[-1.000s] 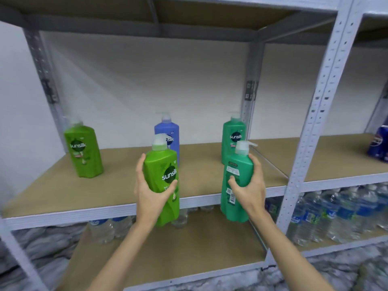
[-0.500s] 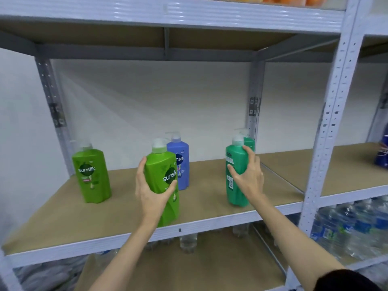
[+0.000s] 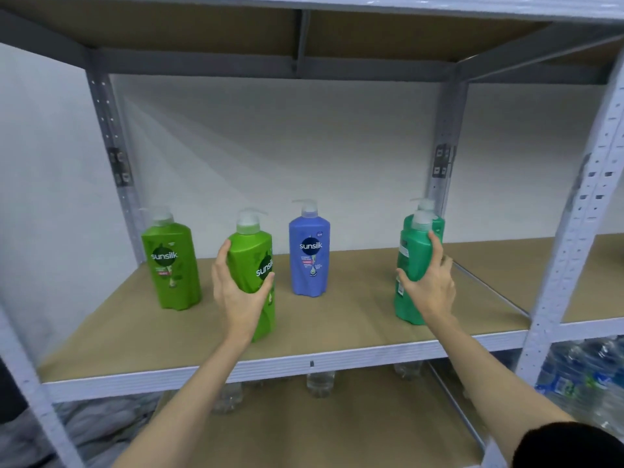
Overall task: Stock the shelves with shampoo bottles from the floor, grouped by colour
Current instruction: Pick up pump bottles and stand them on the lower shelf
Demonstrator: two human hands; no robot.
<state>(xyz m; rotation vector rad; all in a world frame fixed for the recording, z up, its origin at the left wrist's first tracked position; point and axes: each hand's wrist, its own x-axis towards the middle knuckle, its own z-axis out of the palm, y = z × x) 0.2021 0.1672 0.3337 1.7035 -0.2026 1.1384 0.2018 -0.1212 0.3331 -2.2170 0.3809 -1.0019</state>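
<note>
Shampoo bottles are going onto the middle shelf (image 3: 337,358), one in each hand. In the head view, the left hand (image 3: 236,292) wraps its fingers and thumb round a light green bottle (image 3: 251,261), which leans a little and stands just right of a matching light green bottle (image 3: 170,265) near the back post. The right hand (image 3: 427,282) grasps a teal bottle (image 3: 413,265) directly in front of a second teal bottle (image 3: 435,221), whose pump shows behind it. A blue bottle (image 3: 310,255) stands alone between the two groups.

To finish the step well, each bottle should be set flat on its base, straightened before the fingers let go, and kept beside its own colour with labels facing out. The light green one looks likeliest to tip.

The shelf is a tan board in a grey metal rack against a white wall. Below, water bottles (image 3: 587,376) fill the lower level on the right.
</note>
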